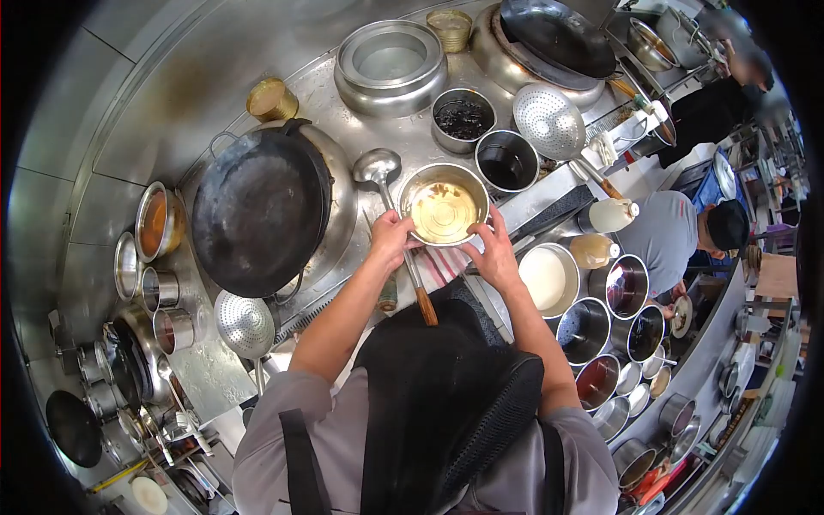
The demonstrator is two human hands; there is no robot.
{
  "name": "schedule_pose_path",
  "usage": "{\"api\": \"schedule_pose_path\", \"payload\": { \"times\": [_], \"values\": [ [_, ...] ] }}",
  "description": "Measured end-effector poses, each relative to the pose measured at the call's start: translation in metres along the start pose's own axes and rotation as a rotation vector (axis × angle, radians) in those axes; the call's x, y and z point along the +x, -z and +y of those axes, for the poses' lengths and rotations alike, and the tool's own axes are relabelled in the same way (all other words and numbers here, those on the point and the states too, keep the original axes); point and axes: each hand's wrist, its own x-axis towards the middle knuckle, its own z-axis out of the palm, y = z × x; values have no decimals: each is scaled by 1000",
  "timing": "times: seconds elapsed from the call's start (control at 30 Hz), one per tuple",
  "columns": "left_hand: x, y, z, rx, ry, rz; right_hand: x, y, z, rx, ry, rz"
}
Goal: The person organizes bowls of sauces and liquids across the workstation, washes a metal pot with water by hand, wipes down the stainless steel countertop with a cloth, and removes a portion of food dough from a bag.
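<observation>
Both hands hold a round steel pot [475,186] at its near rim, in front of my body. Inside it lies a clear yellowish liquid [445,212], with brownish bits along the far side. My left hand [391,237] is closed on the pot's left edge, and my right hand [493,251] grips the right edge. A steel ladle [377,164] with a wooden handle end lies just left of the pot, its shaft passing by my left fingers. Under the pot shows a red-striped white cloth [442,264].
A black wok [262,210] sits on the left burner, another wok [558,34] at the far right. Pots of dark liquid [507,163] stand beyond my pot. A perforated strainer [549,120] lies nearby. Sauce containers [549,279] line my right. A co-worker [665,236] stands farther right.
</observation>
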Motion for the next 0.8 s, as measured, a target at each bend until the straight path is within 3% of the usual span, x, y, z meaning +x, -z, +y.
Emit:
{"api": "schedule_pose_path", "payload": {
  "times": [0.4,0.8],
  "values": [
    [32,9,-22,-197,70,-49,44,-6,17,-55,132,-73],
    [64,-5,-55,-371,141,-49,99,-3,38,-173,206,-282]
  ]
}}
